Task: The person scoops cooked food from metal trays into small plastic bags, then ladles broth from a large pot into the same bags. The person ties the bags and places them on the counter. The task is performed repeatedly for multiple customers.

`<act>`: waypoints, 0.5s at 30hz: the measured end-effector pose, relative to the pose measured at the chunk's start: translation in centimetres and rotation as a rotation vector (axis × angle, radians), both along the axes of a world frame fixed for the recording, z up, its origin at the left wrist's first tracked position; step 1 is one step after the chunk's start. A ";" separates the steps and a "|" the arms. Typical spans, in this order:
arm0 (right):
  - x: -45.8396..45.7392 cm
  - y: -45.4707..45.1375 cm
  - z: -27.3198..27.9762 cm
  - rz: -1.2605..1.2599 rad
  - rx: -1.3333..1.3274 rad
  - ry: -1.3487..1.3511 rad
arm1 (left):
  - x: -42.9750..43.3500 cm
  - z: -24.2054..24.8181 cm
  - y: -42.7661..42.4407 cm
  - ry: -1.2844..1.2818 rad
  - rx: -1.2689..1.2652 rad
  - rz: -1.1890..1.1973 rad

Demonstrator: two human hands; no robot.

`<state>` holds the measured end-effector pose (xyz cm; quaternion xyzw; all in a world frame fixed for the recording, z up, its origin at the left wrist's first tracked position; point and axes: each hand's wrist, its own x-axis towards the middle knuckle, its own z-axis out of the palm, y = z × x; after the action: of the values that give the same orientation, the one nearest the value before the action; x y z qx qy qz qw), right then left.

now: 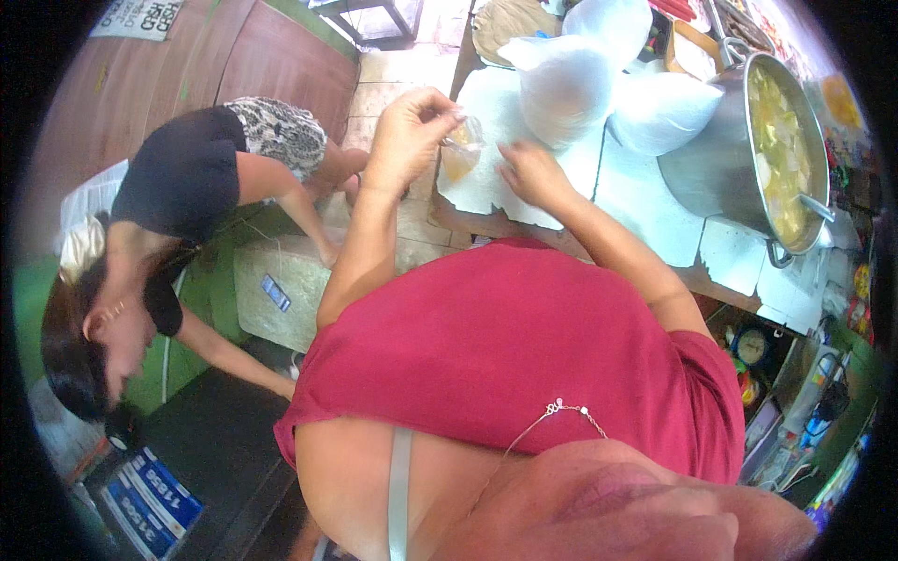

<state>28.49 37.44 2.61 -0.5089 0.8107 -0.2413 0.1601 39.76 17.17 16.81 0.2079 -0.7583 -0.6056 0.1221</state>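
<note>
My left hand (419,130) pinches a small clear plastic bag (461,156) between thumb and fingertips. The bag hangs down with something yellowish inside. To the right of it, with a gap between, is my right hand (534,172), blurred, its fingers slightly curled and nothing seen in them. Both hands are over the near left part of a table with worn white covering (471,184). Beyond my right hand stand large, filled, cloudy plastic bags (567,88). At the right, a large metal pot (691,165) holds yellowish soup with pale chunks and a ladle (816,208).
At the left, another person (182,165) in a dark top bends low, one arm reaching down by a black surface (217,414). A phone (276,293) lies on a pale ledge (302,319). A small box (691,56) sits behind the bags. Shelves with a round dial (751,346) are below the table's right part.
</note>
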 end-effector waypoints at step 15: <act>-16.2 -23.2 -10.6 -1.097 -0.209 0.230 | -10.1 3.4 -14.7 0.084 0.081 -0.006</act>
<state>12.28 14.27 -7.96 -0.0494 0.9402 -0.3112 -0.1292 29.64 2.50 20.25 0.1850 -0.7280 -0.6444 0.1436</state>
